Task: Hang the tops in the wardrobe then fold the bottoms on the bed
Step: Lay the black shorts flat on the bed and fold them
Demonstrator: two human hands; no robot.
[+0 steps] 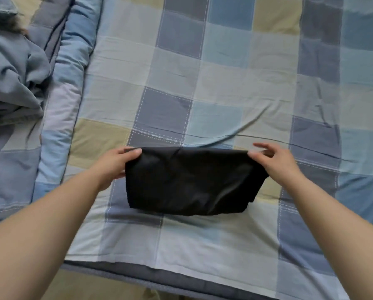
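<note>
Folding under way on a checked bed [224, 72]: a dark garment [190, 180], evidently one of the bottoms, lies folded into a compact rectangle near the bed's near edge. Far to the garment's left, a rumpled grey-blue quilt [14, 72] is heaped against the bed's side. At the garment's upper left corner, the left hand [114, 163] reaches in with forearm extended, its grip pinching the fabric, thumb on top and fingers tucked beneath. At the upper right corner, the right hand [274, 161] mirrors it, thumb and forefinger pinching the cloth while the remaining fingers fan loosely above. The step in hand appears to be the final fold or squaring-up of this piece. The next move likely calls for drawing both corners evenly toward the near edge, or pressing the stack flat, keeping the layers aligned.
</note>
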